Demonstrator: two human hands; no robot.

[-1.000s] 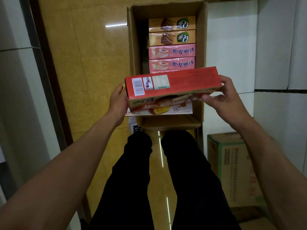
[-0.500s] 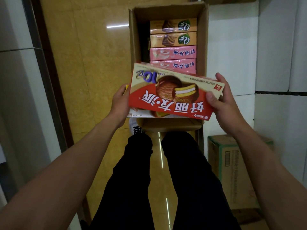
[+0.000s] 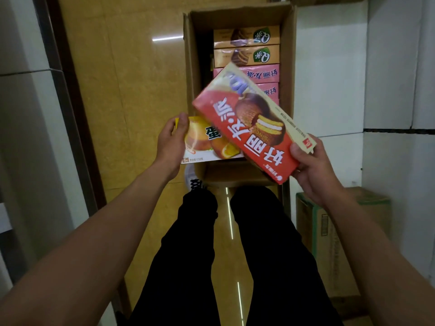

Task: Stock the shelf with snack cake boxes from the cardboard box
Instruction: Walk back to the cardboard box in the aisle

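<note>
Right hand grasps red rectangular snack cake box above brown cardboard box; left hand grasps yellow snack cake box. Keep 2 boxes apart, level before shelving.

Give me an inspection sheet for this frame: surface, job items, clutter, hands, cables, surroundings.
Surface: glossy tan floor; no shelf in view.
Job's things: open cardboard box holding two tan boxes and pink boxes; red box lifted and tilted; yellow box partly under it.
Clutter: closed carton on the floor at right.
Hands: right hand grips the red box's corner; left hand grips the yellow box's end.
Cables: nothing seen.
Surroundings: white panels right, grey panels left.
</note>
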